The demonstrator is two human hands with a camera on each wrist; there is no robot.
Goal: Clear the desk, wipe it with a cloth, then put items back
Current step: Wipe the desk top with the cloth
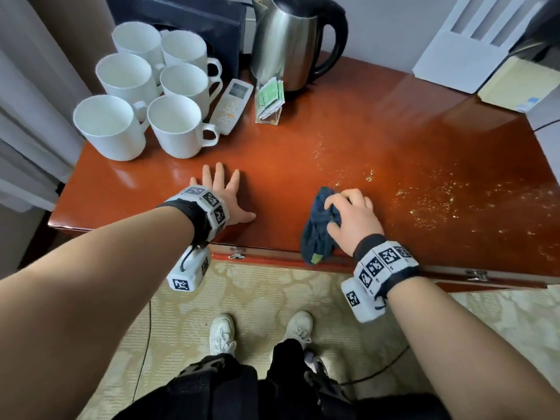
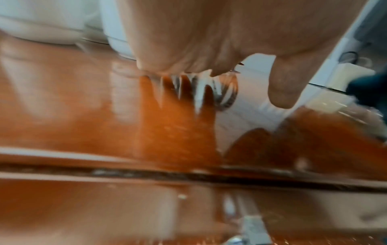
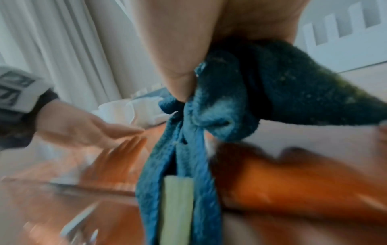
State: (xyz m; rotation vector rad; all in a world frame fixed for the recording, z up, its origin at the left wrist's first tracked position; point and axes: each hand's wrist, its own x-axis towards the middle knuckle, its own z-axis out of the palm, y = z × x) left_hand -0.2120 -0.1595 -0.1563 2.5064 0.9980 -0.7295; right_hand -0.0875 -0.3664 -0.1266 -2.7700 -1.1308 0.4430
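My right hand (image 1: 348, 213) grips a bunched dark blue cloth (image 1: 318, 234) at the front edge of the glossy red-brown desk (image 1: 303, 153); the cloth's tail with a pale green tag hangs over the edge. In the right wrist view the blue cloth (image 3: 226, 102) is pinched under my thumb. Yellowish crumbs (image 1: 430, 201) are scattered over the desk to the right of the cloth. My left hand (image 1: 224, 192) lies flat on the desk with fingers spread, holding nothing. The left wrist view is blurred and shows my left hand (image 2: 209, 41) above the desk (image 2: 83, 116).
Several white mugs (image 1: 142, 89) crowd the back left corner. Beside them lie a white remote (image 1: 231, 106), a clear holder of green tea sachets (image 1: 269, 98) and a steel kettle (image 1: 291, 40). White and yellow boxes (image 1: 512, 83) stand at the back right.
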